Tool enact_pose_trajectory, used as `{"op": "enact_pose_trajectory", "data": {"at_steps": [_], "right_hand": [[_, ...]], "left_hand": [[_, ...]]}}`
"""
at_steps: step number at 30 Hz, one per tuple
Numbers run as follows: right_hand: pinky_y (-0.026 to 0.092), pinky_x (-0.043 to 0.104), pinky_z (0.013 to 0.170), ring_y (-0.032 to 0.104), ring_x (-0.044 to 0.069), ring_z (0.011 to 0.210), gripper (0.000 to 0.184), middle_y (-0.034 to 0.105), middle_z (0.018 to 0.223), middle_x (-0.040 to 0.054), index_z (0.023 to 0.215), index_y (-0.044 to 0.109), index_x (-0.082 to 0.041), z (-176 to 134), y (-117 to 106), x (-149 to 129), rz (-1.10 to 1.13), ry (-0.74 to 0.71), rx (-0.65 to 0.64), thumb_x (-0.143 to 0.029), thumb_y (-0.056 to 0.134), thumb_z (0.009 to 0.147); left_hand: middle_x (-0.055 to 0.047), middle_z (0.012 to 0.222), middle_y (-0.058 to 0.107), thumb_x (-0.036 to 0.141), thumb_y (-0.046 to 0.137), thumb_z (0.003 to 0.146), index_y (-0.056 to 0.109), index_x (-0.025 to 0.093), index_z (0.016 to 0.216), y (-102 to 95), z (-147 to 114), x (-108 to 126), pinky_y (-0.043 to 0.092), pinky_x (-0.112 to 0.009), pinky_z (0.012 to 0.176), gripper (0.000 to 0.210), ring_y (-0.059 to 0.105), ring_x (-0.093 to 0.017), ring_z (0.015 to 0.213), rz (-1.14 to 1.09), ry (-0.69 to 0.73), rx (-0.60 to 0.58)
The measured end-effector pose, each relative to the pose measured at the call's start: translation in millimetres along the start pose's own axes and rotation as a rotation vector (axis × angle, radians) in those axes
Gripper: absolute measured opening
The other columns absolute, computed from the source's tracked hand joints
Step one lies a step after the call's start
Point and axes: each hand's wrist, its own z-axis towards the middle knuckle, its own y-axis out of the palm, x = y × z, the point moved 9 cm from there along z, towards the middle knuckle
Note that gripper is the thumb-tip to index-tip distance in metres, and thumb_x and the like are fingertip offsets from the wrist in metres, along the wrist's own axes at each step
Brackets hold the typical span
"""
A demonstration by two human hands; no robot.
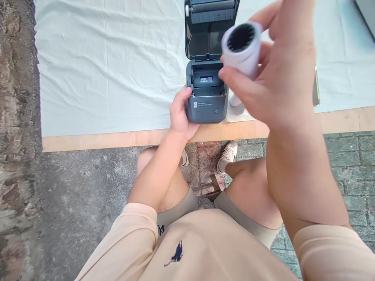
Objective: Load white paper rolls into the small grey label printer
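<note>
A dark label printer (207,109) stands near the table's front edge, its lid (209,37) swung up and back. Inside the open bay (202,89) a small printed sticker shows, with no roll in it. My left hand (181,113) grips the printer's left front corner, thumb on the upper rim. Held up in my right hand (272,78) is a white label roll (244,56) with a black ribbed core facing me. The roll hangs above and to the right of the bay, apart from it. Another white object (235,100), partly hidden, lies right of the printer.
A pale cloth (111,70) with creases covers the table, whose wooden edge (117,138) runs along the front. A phone-like edge (316,88) shows behind my right wrist. A dark flat corner (367,15) juts in at top right.
</note>
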Motion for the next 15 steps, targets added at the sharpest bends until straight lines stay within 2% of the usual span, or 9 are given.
{"op": "enact_pose_trajectory", "data": {"at_steps": [2, 3, 5, 7, 9, 11, 13, 15], "right_hand": [[0.054, 0.036, 0.084, 0.063, 0.021, 0.100, 0.052, 0.063, 0.100, -0.0007, 0.125, 0.048, -0.022, 0, 10, -13, -0.137, -0.060, -0.033, -0.016, 0.061, 0.075], [0.053, 0.038, 0.080, 0.064, 0.022, 0.094, 0.041, 0.065, 0.099, 0.0000, 0.115, 0.053, -0.025, 2, 16, -11, -0.228, -0.041, -0.061, -0.017, 0.061, 0.076], [0.050, 0.044, 0.079, 0.065, 0.026, 0.085, 0.026, 0.067, 0.093, 0.0013, 0.101, 0.055, -0.027, 4, 26, -1, -0.428, 0.023, -0.112, -0.017, 0.058, 0.078], [0.049, 0.049, 0.081, 0.064, 0.027, 0.079, 0.022, 0.067, 0.086, 0.0021, 0.096, 0.057, -0.028, 5, 33, 11, -0.565, 0.059, -0.160, -0.017, 0.057, 0.078], [0.048, 0.051, 0.081, 0.063, 0.029, 0.081, 0.013, 0.067, 0.085, 0.0031, 0.088, 0.058, -0.028, 5, 42, 18, -0.602, 0.053, -0.228, -0.019, 0.057, 0.079], [0.046, 0.051, 0.082, 0.063, 0.032, 0.093, 0.007, 0.068, 0.093, 0.0047, 0.075, 0.057, -0.026, 5, 48, 20, -0.588, 0.025, -0.263, -0.023, 0.058, 0.081], [0.045, 0.051, 0.084, 0.061, 0.032, 0.100, 0.014, 0.069, 0.097, 0.0045, 0.069, 0.056, -0.025, 6, 48, 18, -0.557, -0.008, -0.236, -0.024, 0.056, 0.083], [0.042, 0.051, 0.087, 0.062, 0.030, 0.095, 0.013, 0.070, 0.090, 0.0035, 0.072, 0.059, -0.026, 7, 45, 14, -0.526, -0.018, -0.194, -0.022, 0.055, 0.084]], "left_hand": [[-0.004, 0.087, 0.073, 0.039, 0.045, 0.090, 0.065, 0.020, 0.093, 3.0, -2, 1, 0.053, -0.034, 0.104, 0.028, 0.067, -0.021, 0.120, 0.013, 0.016, -0.004], [-0.003, 0.087, 0.072, 0.038, 0.045, 0.091, 0.064, 0.020, 0.094, 4.2, -3, 1, 0.053, -0.034, 0.105, 0.026, 0.067, -0.021, 0.121, 0.019, 0.034, -0.006], [0.000, 0.085, 0.071, 0.034, 0.046, 0.091, 0.062, 0.021, 0.095, 6.3, -4, 4, 0.053, -0.034, 0.105, 0.021, 0.068, -0.020, 0.119, 0.034, 0.079, -0.015], [0.001, 0.081, 0.068, 0.030, 0.047, 0.091, 0.061, 0.022, 0.097, 8.6, -5, 6, 0.054, -0.034, 0.104, 0.016, 0.069, -0.020, 0.116, 0.065, 0.116, -0.030], [0.002, 0.078, 0.065, 0.026, 0.050, 0.090, 0.060, 0.023, 0.098, 9.9, -5, 6, 0.055, -0.034, 0.103, 0.013, 0.070, -0.019, 0.113, 0.093, 0.130, -0.036], [0.002, 0.077, 0.063, 0.025, 0.050, 0.090, 0.059, 0.024, 0.097, 10.3, -5, 6, 0.055, -0.034, 0.103, 0.011, 0.070, -0.019, 0.111, 0.094, 0.120, -0.040], [0.002, 0.077, 0.063, 0.027, 0.048, 0.091, 0.058, 0.023, 0.096, 10.0, -4, 5, 0.054, -0.035, 0.104, 0.011, 0.070, -0.019, 0.111, 0.078, 0.101, -0.045], [0.002, 0.078, 0.063, 0.029, 0.045, 0.093, 0.057, 0.022, 0.096, 8.0, -3, 4, 0.054, -0.036, 0.104, 0.014, 0.070, -0.019, 0.114, 0.057, 0.088, -0.038]]}}
